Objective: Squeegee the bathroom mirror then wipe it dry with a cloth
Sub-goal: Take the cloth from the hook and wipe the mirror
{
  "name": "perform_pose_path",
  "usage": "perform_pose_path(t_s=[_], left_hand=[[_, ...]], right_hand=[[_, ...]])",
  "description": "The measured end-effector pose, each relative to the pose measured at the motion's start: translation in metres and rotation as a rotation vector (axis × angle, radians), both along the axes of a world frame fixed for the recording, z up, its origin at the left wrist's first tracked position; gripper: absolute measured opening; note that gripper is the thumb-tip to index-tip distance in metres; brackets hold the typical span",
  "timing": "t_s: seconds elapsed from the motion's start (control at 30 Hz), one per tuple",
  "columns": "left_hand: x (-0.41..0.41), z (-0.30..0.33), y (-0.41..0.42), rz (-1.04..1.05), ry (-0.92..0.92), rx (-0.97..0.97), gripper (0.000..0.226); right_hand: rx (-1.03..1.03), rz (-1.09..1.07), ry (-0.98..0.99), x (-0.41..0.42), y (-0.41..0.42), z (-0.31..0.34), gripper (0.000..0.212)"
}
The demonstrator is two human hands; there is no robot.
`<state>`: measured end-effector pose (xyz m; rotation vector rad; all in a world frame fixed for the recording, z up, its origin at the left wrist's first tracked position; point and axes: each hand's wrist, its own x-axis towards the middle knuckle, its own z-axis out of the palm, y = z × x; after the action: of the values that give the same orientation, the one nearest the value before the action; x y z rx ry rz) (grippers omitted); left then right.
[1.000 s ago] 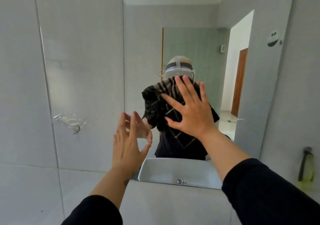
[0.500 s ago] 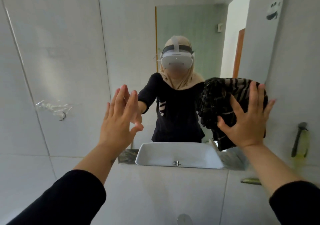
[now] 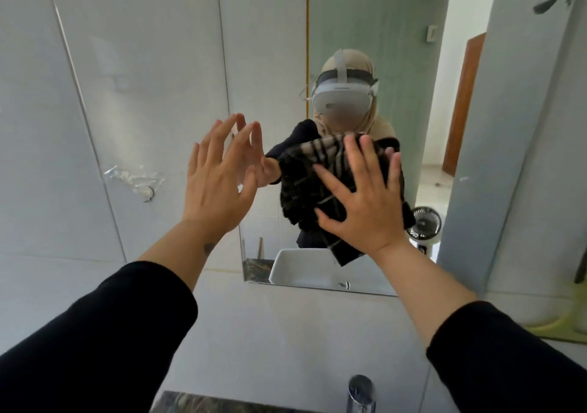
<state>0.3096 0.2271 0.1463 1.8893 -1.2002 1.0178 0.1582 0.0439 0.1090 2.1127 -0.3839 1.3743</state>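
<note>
Wipe-dry stage, judging by the cloth in hand; no squeegee visible in this view.

Right hand: palm flat, fingers spread wide, pressing a dark striped cloth against the mirror. Cloth sits in the lower-middle zone of the glass, bunched under the palm, with a corner hanging below the wrist toward the reflected basin.

Left hand: empty, fingers open and slightly apart, raised at the mirror's left edge. Fingertips appear to meet their reflection, so light contact is likely, but this cannot be confirmed.

Surroundings: grey tiled wall on the left with a small hook and torn clear tape; chrome tap at the bottom edge; yellow-green object at the right margin, partly cut off.

Notes on doing this step well (judgement):
- Keep the palm flat so pressure spreads over the cloth; a bunched cloth dries a narrow band only. Refolding to a flat pad would widen each pass.
- Work in overlapping strokes, top to bottom, so no damp strip remains.
- Upper glass and right edge look unreached from this position; cover them too.
- Bare left fingertips on the glass risk prints; lift that hand or brace on tile instead.
- Finish along the bottom edge where runoff collects.
</note>
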Motion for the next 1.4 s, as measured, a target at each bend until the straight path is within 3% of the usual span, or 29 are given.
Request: perform_pose_path(t_s=[0.27, 0.4, 0.57, 0.87, 1.1, 1.4], left_hand=[[0.013, 0.003, -0.004, -0.006, 0.02, -0.004, 0.058], [0.017, 0.007, -0.014, 0.046, -0.065, 0.062, 0.069], [0.011, 0.006, -0.02, 0.069, -0.046, 0.096, 0.076], [-0.015, 0.0, -0.033, 0.045, -0.115, 0.096, 0.071], [-0.018, -0.008, -0.045, 0.053, -0.11, 0.093, 0.075], [-0.009, -0.012, -0.051, 0.12, -0.141, 0.107, 0.077]], right_hand=[[-0.106, 0.074, 0.214, 0.066, 0.045, -0.032, 0.065], [-0.202, 0.109, 0.318, 0.069, 0.04, -0.052, 0.069], [-0.262, 0.116, 0.395, 0.048, 0.023, -0.053, 0.07], [-0.17, 0.013, 0.131, -0.038, -0.04, -0.041, 0.066], [-0.099, -0.076, -0.043, -0.1, -0.092, -0.074, 0.073], [0.107, -0.146, -0.17, -0.091, -0.086, -0.14, 0.073]])
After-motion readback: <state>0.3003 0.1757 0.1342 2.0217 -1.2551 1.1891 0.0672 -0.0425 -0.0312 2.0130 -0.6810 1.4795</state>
